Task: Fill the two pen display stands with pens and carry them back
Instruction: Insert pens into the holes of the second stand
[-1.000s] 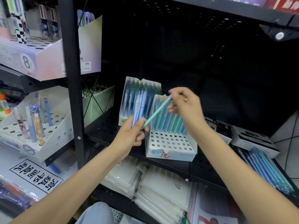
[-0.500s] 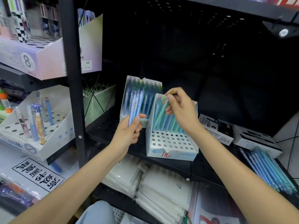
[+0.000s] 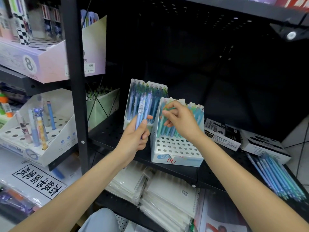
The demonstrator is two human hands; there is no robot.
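Two white cardboard pen display stands sit on a black perforated shelf (image 3: pixel 107 131). The near stand (image 3: pixel 177 148) has a sloped top punched with rows of round holes; its front rows are open, while the back rows carry upright pens in teal, green and blue. A pale blue label with a red handwritten mark runs along its front face. The far stand (image 3: pixel 145 101), just behind and to the left of it, is packed with blue and teal pens standing against its tall back panel.

The left hand (image 3: pixel 133 141) is curled round a small bundle of pens (image 3: pixel 142 111), light blue and lilac, held upright in front of the far stand; one carries a barcode sticker. The right hand (image 3: pixel 180 121) hovers over the back rows of the near stand, thumb and fingers pinching a green pen (image 3: pixel 168 108) near its top.

At the right, near end of the shelf lies a loose pile of blue pens (image 3: pixel 277 178), with two flat boxes (image 3: pixel 234 136) beyond them. Stacks of wrapped notebooks (image 3: pixel 167 195) fill the shelf below.
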